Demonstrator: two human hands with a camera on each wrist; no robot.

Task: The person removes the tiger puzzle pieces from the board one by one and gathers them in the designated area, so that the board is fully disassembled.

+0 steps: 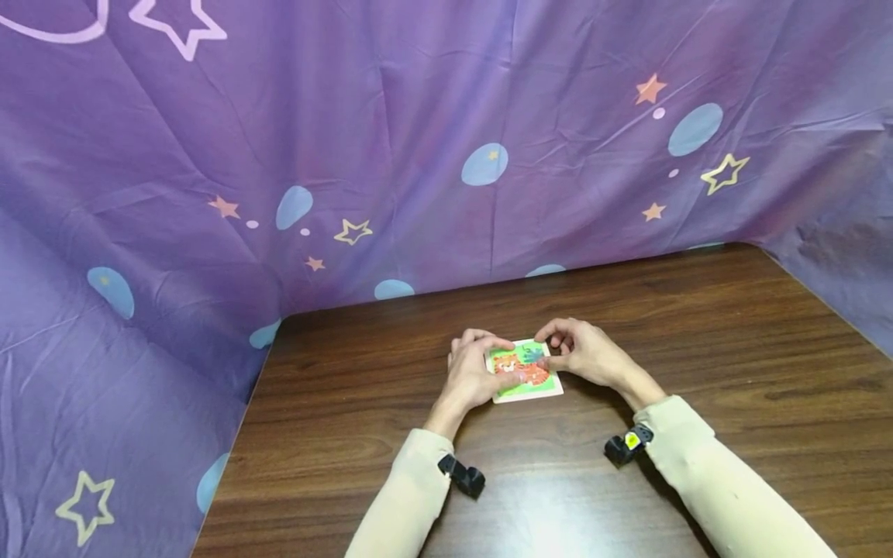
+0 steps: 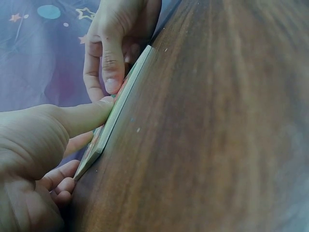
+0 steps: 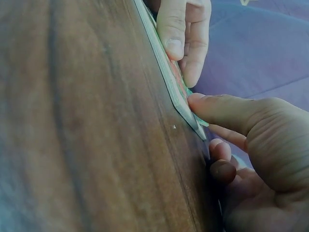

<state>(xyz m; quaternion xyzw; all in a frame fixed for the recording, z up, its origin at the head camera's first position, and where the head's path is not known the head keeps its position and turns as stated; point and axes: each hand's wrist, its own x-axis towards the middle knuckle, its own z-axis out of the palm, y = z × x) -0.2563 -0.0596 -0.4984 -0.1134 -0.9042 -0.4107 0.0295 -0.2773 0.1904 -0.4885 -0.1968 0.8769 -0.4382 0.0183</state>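
A flat, roughly square panel (image 1: 528, 370) lies on the table (image 1: 335, 403) between the two hands; its face bears an orange, striped tiger (image 1: 505, 363) on bright green within a white border. The tabletop is dark brown with streaked wood grain and a glossy highlight near the lower edge of the head view; behind it hangs creased purple cloth (image 1: 418, 116), printed with stars and rounded blue spots. The left hand (image 1: 474, 376) grips the panel's left side, thumb laid across the picture, other fingers at the far and outer edge. The right hand (image 1: 589, 353) pinches the panel near its far right corner between thumb and index finger, the remaining fingers bent inward; whether it holds a separate piece there cannot be told. The head view alone gives the whole design, the pale sleeves (image 1: 405, 496) and the black wrist devices (image 1: 463, 477). The two wrist views, taken low, add the panel's thickness: a pale, straight-cut side with an angled corner, and each thumb pressed on the upper face.
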